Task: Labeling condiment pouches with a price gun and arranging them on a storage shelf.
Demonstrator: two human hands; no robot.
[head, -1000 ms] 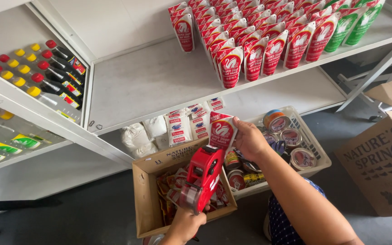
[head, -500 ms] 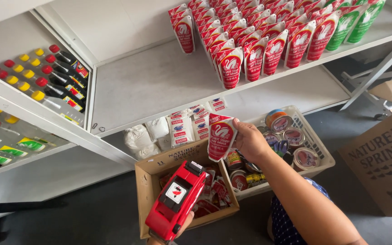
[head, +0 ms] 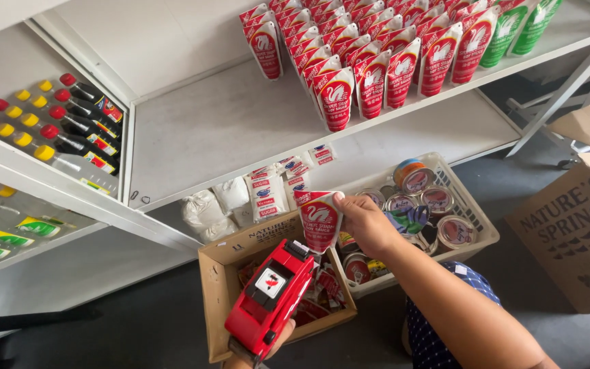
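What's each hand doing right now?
Left hand: closed on the red label gun.
Right hand: closed on a red sauce pouch.

Red and white sauce pouch [head: 319,220] hanging upright, pinched at its top corner; red price-label gun [head: 271,297] tilting diagonally, nose pointing up toward the pouch, just below it.

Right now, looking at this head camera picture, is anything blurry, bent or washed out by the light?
In the head view, the light is soft and even, with no hard shadows; the white shelf is bright but not blown out. The shelf edges splay outward, a wide-lens distortion. The red pouch in the right hand and the red label gun in the left hand look sharp.
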